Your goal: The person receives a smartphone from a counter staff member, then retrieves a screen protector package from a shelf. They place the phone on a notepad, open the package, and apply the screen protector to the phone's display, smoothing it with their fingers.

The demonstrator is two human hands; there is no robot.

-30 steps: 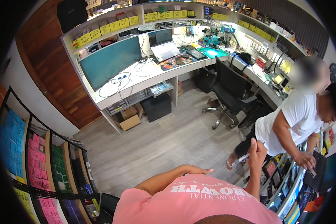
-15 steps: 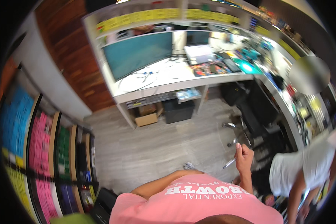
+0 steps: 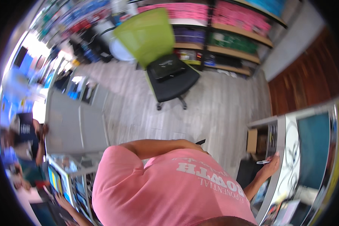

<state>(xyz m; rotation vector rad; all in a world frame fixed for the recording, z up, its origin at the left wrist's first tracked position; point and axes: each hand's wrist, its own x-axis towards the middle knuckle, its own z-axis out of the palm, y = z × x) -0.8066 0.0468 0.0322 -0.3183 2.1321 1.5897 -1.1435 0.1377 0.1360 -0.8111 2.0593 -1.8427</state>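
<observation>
My right hand [image 3: 274, 162] is closed around a slim white pen [image 3: 263, 162], whose end points left. It is beside the front edge of the white desk [image 3: 286, 165] on the right. My left forearm lies across the front of my pink shirt, and the left hand [image 3: 194, 145] shows only in part at my waist. Its fingers are hidden by the shirt and arm. A small dark pointed thing [image 3: 201, 142] sticks out next to that hand; I cannot make out what it is or whether it is held.
Ahead stands a green-backed office chair [image 3: 150, 37] with a black case [image 3: 166, 67] on its seat. Behind it are shelves [image 3: 233, 51] of coloured packs. A grey partition [image 3: 73, 124] and several people are at left. A monitor [image 3: 313, 150] and a wooden door [image 3: 309, 73] are at right.
My view has swung round from the desk and monitor toward the green chair and shelves. The desk is now at my right. The pen is still in my right hand.
</observation>
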